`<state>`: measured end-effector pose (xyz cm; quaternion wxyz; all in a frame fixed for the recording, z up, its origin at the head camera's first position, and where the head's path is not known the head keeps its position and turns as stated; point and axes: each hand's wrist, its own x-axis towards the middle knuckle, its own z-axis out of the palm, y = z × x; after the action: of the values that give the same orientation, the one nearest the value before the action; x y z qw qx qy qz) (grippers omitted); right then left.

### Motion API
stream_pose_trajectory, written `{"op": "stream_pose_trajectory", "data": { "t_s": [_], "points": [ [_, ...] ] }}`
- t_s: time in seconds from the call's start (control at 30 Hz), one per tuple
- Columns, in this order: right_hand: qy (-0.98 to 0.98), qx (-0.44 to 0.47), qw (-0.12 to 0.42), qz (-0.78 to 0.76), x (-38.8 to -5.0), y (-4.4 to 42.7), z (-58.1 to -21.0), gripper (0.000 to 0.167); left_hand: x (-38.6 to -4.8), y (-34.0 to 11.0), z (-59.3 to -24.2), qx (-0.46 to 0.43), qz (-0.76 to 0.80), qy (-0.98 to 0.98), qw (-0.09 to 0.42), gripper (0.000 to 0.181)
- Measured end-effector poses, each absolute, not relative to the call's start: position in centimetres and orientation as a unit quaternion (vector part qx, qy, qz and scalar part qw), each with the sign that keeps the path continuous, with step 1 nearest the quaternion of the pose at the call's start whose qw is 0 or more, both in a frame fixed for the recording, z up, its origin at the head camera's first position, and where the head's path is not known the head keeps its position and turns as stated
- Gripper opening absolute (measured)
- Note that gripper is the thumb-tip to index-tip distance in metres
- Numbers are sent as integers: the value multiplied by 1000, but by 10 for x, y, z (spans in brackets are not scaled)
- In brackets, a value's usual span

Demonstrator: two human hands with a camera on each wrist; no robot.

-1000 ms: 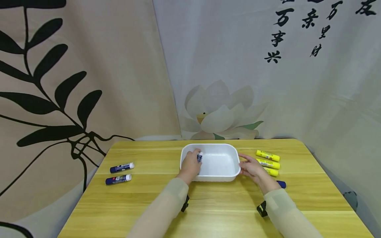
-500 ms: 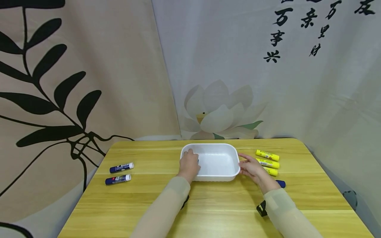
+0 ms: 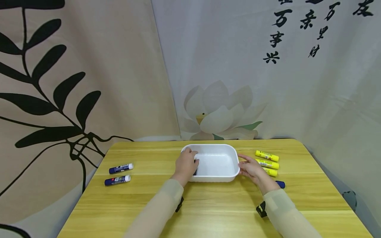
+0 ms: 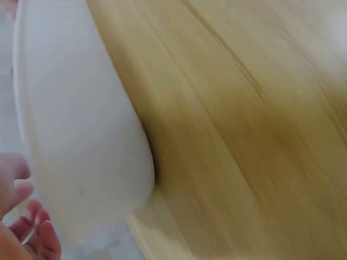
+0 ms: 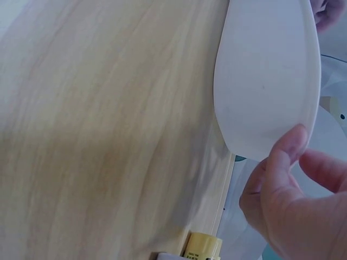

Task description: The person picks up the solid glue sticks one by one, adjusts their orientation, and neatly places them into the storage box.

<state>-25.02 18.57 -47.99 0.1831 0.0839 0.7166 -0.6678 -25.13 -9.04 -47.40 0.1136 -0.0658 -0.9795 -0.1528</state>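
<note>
White tray (image 3: 218,162) is sitting upright near the far edge of the wooden table (image 3: 220,208). A dark blue tube (image 3: 195,172) is showing at its left end, inside the wall, mostly hidden by the left hand (image 3: 186,164).

Left hand: reaching over the left rim, fingers bending into the tray beside the tube. Grip: cannot tell whether it is grasping the tube or has released it; the left wrist view is showing the fingers only partly, with blur.

Right hand (image 3: 252,168): grip is pinching the tray's rim at the right end, thumb and finger meeting at the edge.

Left of the tray, well apart from it, two blue tubes with white caps (image 3: 120,168) are lying roughly parallel. To the right, three yellow tubes (image 3: 267,155) are lying in a column, the nearer two partly covered by the right hand. A blue tube end (image 3: 280,184) is protruding from behind the right wrist. Printed cloth (image 3: 297,99) is hanging behind the table.
</note>
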Motion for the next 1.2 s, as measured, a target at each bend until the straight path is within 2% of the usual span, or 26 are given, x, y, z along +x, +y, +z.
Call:
{"op": "stream_pose_trajectory", "data": {
  "t_s": [0.1,0.23,0.67,0.97,1.2],
  "points": [
    [715,85,183,-669,-250,185,-480,53,-248,-107,-471,-59,-200,-964,165,32],
    [712,87,183,-672,-249,185,-479,53,-241,-139,-470,-46,-237,-951,192,32],
    [716,90,187,-666,-248,185,-477,54,-199,-251,-488,-68,-247,-954,157,44],
    [718,85,187,-665,-248,186,-477,54,-171,-328,-496,-128,-102,-969,185,53],
    [718,91,190,-664,-248,184,-476,54,-164,-360,-503,-87,-96,-982,138,53]
  ]
}}
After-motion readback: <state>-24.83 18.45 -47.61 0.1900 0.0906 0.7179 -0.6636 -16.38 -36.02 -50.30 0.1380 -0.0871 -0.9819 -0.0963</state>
